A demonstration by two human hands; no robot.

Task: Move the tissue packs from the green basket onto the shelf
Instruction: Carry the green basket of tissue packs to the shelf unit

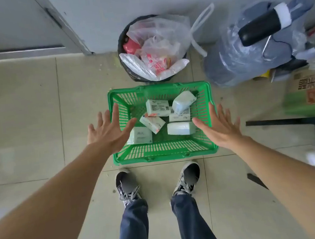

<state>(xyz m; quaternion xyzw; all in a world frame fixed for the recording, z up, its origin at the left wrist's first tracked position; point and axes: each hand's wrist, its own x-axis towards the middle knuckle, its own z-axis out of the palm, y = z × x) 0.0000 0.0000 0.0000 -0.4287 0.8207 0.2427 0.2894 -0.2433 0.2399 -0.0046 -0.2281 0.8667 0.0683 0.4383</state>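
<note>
A green plastic basket (166,154) stands on the tiled floor just ahead of my feet. Several pale green and white tissue packs (157,107) lie loose in it, one (181,128) near the right wall, another (141,137) at the left. My left hand (108,131) hovers over the basket's left rim, fingers spread, holding nothing. Above the right rim, my right hand (218,125) is likewise spread and empty. A dark shelf frame (289,121) shows at the right edge.
A black bin (123,45) lined with plastic bags stands behind the basket against the wall. A large blue water jug (243,52) in plastic lies at the right, with a cardboard box (311,91) beside it. A door frame (69,25) is at the back left.
</note>
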